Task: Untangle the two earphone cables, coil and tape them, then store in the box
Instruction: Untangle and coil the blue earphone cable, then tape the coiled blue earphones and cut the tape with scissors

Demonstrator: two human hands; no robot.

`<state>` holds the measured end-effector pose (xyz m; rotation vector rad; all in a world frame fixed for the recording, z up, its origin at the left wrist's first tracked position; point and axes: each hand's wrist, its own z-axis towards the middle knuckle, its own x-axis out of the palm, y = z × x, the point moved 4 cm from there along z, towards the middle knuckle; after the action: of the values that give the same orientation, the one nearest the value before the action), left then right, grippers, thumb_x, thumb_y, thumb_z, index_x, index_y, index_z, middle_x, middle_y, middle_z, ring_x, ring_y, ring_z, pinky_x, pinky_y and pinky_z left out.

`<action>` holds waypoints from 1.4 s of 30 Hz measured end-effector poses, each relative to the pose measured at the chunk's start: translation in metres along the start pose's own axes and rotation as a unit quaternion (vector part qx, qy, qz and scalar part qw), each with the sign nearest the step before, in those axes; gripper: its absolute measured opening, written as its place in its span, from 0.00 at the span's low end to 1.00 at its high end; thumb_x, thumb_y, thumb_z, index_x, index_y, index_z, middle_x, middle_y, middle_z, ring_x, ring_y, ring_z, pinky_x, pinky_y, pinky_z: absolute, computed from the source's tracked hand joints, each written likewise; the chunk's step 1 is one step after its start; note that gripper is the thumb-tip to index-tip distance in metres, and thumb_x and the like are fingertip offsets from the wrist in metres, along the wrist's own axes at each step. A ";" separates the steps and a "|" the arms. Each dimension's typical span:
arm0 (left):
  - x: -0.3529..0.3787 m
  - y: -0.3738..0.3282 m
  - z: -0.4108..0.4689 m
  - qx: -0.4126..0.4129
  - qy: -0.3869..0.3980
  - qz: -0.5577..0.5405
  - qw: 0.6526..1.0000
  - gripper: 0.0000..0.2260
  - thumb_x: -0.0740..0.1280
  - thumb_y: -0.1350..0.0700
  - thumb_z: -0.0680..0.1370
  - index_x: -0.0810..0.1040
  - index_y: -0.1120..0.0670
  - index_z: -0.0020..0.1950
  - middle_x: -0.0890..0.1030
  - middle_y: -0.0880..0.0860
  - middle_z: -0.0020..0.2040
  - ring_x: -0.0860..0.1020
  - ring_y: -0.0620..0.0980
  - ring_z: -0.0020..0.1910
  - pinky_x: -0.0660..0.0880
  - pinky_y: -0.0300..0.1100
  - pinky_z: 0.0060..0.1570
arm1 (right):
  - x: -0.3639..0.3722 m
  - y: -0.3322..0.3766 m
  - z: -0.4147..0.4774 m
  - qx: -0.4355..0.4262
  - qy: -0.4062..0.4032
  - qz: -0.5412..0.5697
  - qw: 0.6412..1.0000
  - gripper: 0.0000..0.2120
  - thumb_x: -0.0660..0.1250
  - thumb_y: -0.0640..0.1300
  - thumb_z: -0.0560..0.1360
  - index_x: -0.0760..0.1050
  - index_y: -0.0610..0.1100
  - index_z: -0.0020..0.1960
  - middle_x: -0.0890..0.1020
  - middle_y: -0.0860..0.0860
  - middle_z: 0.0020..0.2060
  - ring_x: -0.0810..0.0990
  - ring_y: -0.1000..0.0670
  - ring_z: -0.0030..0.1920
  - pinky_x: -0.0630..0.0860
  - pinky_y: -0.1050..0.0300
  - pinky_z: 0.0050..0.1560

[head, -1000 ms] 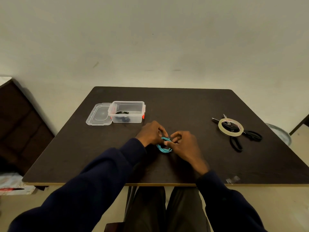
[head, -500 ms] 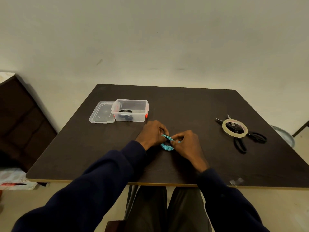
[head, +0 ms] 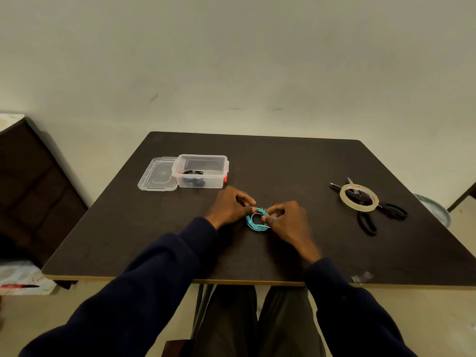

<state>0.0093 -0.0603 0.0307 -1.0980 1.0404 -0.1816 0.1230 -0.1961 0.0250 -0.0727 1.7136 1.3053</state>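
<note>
A coiled turquoise earphone cable (head: 253,222) lies between my hands near the middle of the dark table (head: 283,163). My left hand (head: 230,206) pinches its upper left side. My right hand (head: 288,219) pinches its right side. A clear plastic box (head: 201,171) stands at the back left, and black earphones (head: 193,176) lie inside it. The box's clear lid (head: 157,173) rests flat to its left. A roll of clear tape (head: 359,197) lies on black scissors (head: 371,217) at the right.
A small scrap of tape (head: 362,276) is stuck near the table's front right edge. Dark furniture (head: 33,191) stands left of the table. A round grey object (head: 432,210) sits on the floor past the right edge. My knees (head: 257,318) are under the table.
The camera view shifted slightly. My fingers have worked around the turquoise coil, which now shows as a rounder loop between both hands.
</note>
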 end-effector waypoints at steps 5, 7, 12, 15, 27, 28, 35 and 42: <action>-0.005 0.007 -0.006 -0.016 -0.016 -0.021 1.000 0.06 0.72 0.58 0.77 0.85 0.56 0.53 0.85 0.49 0.50 0.81 0.40 0.46 0.74 0.27 0.43 | -0.006 -0.002 0.001 -0.002 -0.007 0.018 1.000 0.06 0.72 0.47 0.76 0.84 0.47 0.51 0.84 0.55 0.41 0.80 0.61 0.39 0.71 0.70 0.35; -0.006 0.013 -0.009 -0.025 -0.029 -0.053 0.998 0.06 0.71 0.58 0.79 0.85 0.56 0.53 0.85 0.50 0.50 0.82 0.42 0.46 0.78 0.32 0.47 | -0.016 -0.006 0.004 0.001 -0.030 0.034 0.999 0.06 0.70 0.46 0.77 0.84 0.47 0.51 0.84 0.55 0.42 0.80 0.63 0.41 0.71 0.69 0.37; -0.003 0.025 -0.021 -0.029 -0.076 -0.136 0.987 0.05 0.69 0.60 0.79 0.85 0.54 0.50 0.86 0.47 0.47 0.83 0.43 0.48 0.80 0.44 0.56 | -0.027 -0.031 0.001 0.007 -0.070 0.049 0.996 0.07 0.68 0.42 0.79 0.83 0.50 0.51 0.84 0.55 0.47 0.80 0.61 0.47 0.73 0.68 0.44; 0.000 0.030 -0.028 -0.025 -0.097 -0.153 0.983 0.06 0.68 0.57 0.80 0.85 0.49 0.50 0.86 0.48 0.46 0.84 0.45 0.47 0.80 0.44 0.57 | -0.028 -0.040 -0.010 -0.011 -0.086 0.061 0.994 0.08 0.68 0.40 0.78 0.82 0.51 0.53 0.82 0.58 0.47 0.80 0.63 0.47 0.73 0.70 0.45; -0.001 0.031 -0.047 -0.043 -0.097 -0.180 0.978 0.07 0.67 0.59 0.80 0.83 0.47 0.50 0.85 0.46 0.49 0.83 0.46 0.48 0.80 0.46 0.57 | -0.041 -0.045 -0.023 -0.049 -0.088 0.050 0.994 0.08 0.69 0.39 0.78 0.82 0.48 0.55 0.81 0.58 0.46 0.80 0.62 0.46 0.74 0.76 0.44; -0.002 0.030 -0.049 -0.047 -0.100 -0.194 0.975 0.07 0.67 0.59 0.80 0.83 0.49 0.50 0.85 0.47 0.50 0.83 0.47 0.49 0.80 0.45 0.56 | -0.043 -0.046 -0.025 -0.047 -0.090 0.043 0.994 0.08 0.69 0.39 0.78 0.82 0.48 0.55 0.81 0.57 0.46 0.80 0.62 0.46 0.74 0.76 0.44; -0.008 0.004 -0.058 -0.031 -0.074 -0.351 0.933 0.08 0.67 0.59 0.79 0.84 0.56 0.55 0.86 0.55 0.48 0.83 0.54 0.46 0.80 0.47 0.51 | -0.095 -0.064 -0.026 -0.031 -0.181 -0.011 0.983 0.09 0.69 0.35 0.77 0.83 0.43 0.54 0.84 0.53 0.46 0.80 0.62 0.43 0.77 0.73 0.46; 0.001 -0.038 -0.021 0.018 -0.001 -0.286 0.958 0.08 0.69 0.59 0.79 0.84 0.56 0.56 0.86 0.55 0.48 0.84 0.53 0.45 0.81 0.40 0.44 | -0.148 -0.098 0.004 0.000 -0.226 -0.195 0.954 0.16 0.76 0.45 0.73 0.82 0.41 0.58 0.84 0.45 0.56 0.78 0.44 0.58 0.75 0.53 0.57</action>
<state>0.0073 -0.0929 0.0588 -1.3428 0.6898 -0.6594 0.2609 -0.3034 0.0580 -0.0974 1.2309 0.9378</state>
